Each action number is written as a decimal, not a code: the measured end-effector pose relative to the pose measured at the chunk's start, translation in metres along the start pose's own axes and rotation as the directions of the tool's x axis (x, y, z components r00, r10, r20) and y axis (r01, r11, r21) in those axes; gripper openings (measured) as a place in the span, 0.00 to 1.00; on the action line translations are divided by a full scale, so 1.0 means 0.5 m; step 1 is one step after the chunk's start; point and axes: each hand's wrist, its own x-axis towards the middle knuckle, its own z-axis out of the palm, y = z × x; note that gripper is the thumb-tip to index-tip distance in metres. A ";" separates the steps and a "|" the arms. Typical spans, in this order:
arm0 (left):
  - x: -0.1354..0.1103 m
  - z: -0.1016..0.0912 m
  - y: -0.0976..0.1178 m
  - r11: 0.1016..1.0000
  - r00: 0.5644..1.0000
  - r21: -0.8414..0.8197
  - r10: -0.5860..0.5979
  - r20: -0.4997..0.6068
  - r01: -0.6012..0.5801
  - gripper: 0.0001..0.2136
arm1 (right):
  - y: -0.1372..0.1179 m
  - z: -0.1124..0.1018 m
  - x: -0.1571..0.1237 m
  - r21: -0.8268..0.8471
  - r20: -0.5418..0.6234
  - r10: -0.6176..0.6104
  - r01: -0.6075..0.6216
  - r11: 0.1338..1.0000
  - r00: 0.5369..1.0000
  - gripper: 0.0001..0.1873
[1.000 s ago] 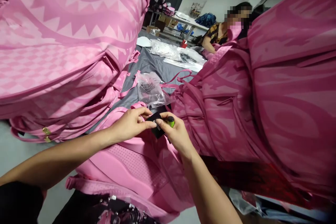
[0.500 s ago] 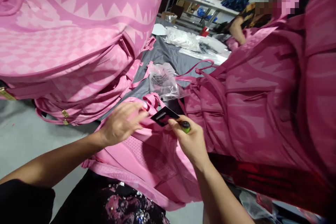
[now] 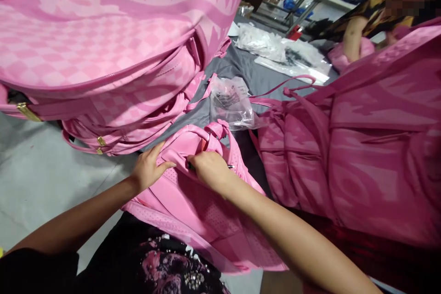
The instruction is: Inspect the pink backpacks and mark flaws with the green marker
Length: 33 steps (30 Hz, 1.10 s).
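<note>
A pink backpack (image 3: 193, 202) lies across my lap, its padded, dotted back panel facing up. My left hand (image 3: 149, 170) grips its upper left edge, thumb on the panel and the other fingers at the rim. My right hand (image 3: 208, 170) is closed near the top handle and straps (image 3: 215, 131). It holds a small tool (image 3: 230, 166), whose thin metal tip sticks out on the right and whose dark end shows on the left. Most of the tool is covered by the fingers. The black card seen earlier is hidden.
Large pink patterned backpacks stand on the left (image 3: 131, 50) and right (image 3: 372, 147). A clear plastic bag (image 3: 230, 101) lies between them on grey cloth (image 3: 255, 62), with white plastic packages (image 3: 275, 46) beyond. Another person's arm (image 3: 354, 39) shows at upper right.
My right hand has moved left and turned over, bringing the tool down to the backpack. The black card has gone out of sight. My left hand has settled on the backpack's edge.
</note>
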 end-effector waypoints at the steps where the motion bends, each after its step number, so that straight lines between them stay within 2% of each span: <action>1: 0.001 0.000 -0.001 1.000 1.000 0.004 0.003 0.006 -0.003 0.29 | 0.000 0.005 0.002 0.000 0.000 -0.001 0.001 1.000 1.000 0.15; 4: 0.004 -0.002 -0.005 1.000 0.999 0.014 -0.011 0.031 0.011 0.30 | -0.002 0.007 -0.007 -0.010 -0.014 0.020 -0.021 1.000 1.000 0.15; 9: 0.006 -0.007 -0.011 1.000 0.997 -0.020 0.000 0.073 0.002 0.29 | -0.031 -0.002 -0.001 -0.031 -0.146 0.125 -0.131 0.991 0.981 0.15; 13: 0.007 -0.012 -0.019 0.999 0.997 -0.044 -0.005 0.076 0.009 0.27 | -0.054 -0.006 0.033 0.042 -0.171 0.044 -0.037 0.998 0.984 0.18; 15: 0.007 -0.017 -0.022 0.999 0.996 -0.023 -0.025 0.083 0.027 0.25 | -0.053 -0.009 0.026 0.027 -0.171 0.018 -0.014 1.000 0.985 0.18; 17: 0.006 -0.025 -0.020 0.999 0.995 0.006 -0.050 0.089 0.050 0.23 | -0.044 -0.010 -0.003 -0.019 -0.122 0.069 -0.072 0.997 0.990 0.14; 20: 0.006 -0.040 -0.013 0.997 0.993 0.009 -0.081 0.088 0.081 0.21 | -0.021 -0.008 -0.062 -0.059 -0.038 0.239 -0.241 0.969 0.970 0.12; 22: 0.010 -0.047 -0.010 0.996 0.991 -0.054 -0.071 0.116 0.077 0.22 | -0.004 -0.006 -0.102 -0.063 -0.031 0.323 -0.325 0.944 0.946 0.12; 25: 0.021 -0.052 -0.010 0.974 0.975 -0.225 0.017 0.220 0.034 0.30 | 0.015 0.005 -0.172 -0.046 -0.088 0.415 -0.420 0.906 0.905 0.13; 26: 0.026 -0.053 -0.007 0.963 0.969 -0.267 0.037 0.246 0.031 0.32 | 0.018 0.017 -0.203 0.007 -0.103 0.469 -0.471 0.882 0.877 0.12; 28: 0.033 -0.063 0.016 0.960 0.964 -0.279 0.042 0.264 0.035 0.29 | 0.015 0.063 -0.276 0.231 -0.049 0.583 -0.559 0.797 0.811 0.09; 29: 0.035 -0.076 0.040 0.967 0.967 -0.252 0.038 0.253 0.028 0.26 | 0.010 0.095 -0.315 0.379 0.087 0.592 -0.576 0.724 0.801 0.09; 31: 0.034 -0.123 0.116 0.984 0.972 -0.167 0.094 0.216 -0.059 0.23 | -0.006 0.160 -0.385 0.691 0.252 0.480 -0.503 0.519 0.840 0.11; 33: 0.024 -0.201 0.223 0.967 0.947 -0.086 0.254 0.195 -0.242 0.19 | -0.022 0.203 -0.439 0.855 0.287 0.444 -0.436 0.280 0.849 0.26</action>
